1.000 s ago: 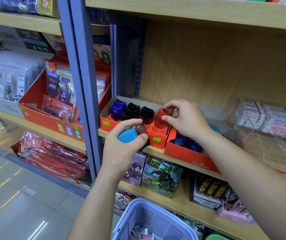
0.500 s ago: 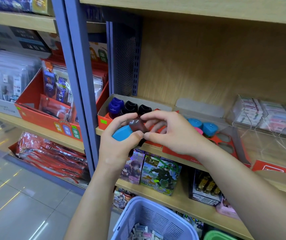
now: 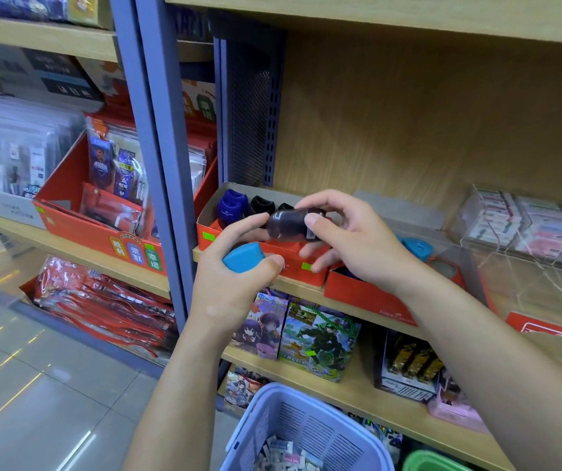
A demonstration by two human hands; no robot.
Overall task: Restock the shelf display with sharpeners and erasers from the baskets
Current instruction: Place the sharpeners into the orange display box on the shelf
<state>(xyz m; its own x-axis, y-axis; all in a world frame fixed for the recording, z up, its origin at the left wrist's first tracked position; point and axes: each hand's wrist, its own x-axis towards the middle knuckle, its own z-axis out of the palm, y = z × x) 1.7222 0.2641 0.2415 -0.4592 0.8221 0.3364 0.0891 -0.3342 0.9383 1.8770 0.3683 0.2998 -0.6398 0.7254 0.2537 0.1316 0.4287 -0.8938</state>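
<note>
My left hand (image 3: 235, 283) grips a light blue sharpener (image 3: 242, 257) in front of the shelf. My right hand (image 3: 350, 243) pinches a dark brown sharpener (image 3: 286, 223) between thumb and fingers; my left forefinger touches its left end. Both hands hover just before a red display box (image 3: 206, 229) holding dark blue sharpeners (image 3: 230, 203) and black sharpeners (image 3: 261, 205). A second red display box (image 3: 367, 294) to the right carries light blue sharpeners (image 3: 417, 248). A lavender basket (image 3: 306, 426) with small erasers stands below.
A clear plastic case (image 3: 524, 226) of packets sits on the same shelf at right. Boxed toys (image 3: 317, 345) fill the shelf below. A blue-grey upright post (image 3: 152, 147) divides the shelves, with a red carton (image 3: 79, 215) of packs left of it. A green basket (image 3: 432, 462) peeks in at bottom right.
My right hand left the display box, came to my left hand and took hold of the dark brown sharpener, lifting it slightly up and right. The left hand keeps the blue one.
</note>
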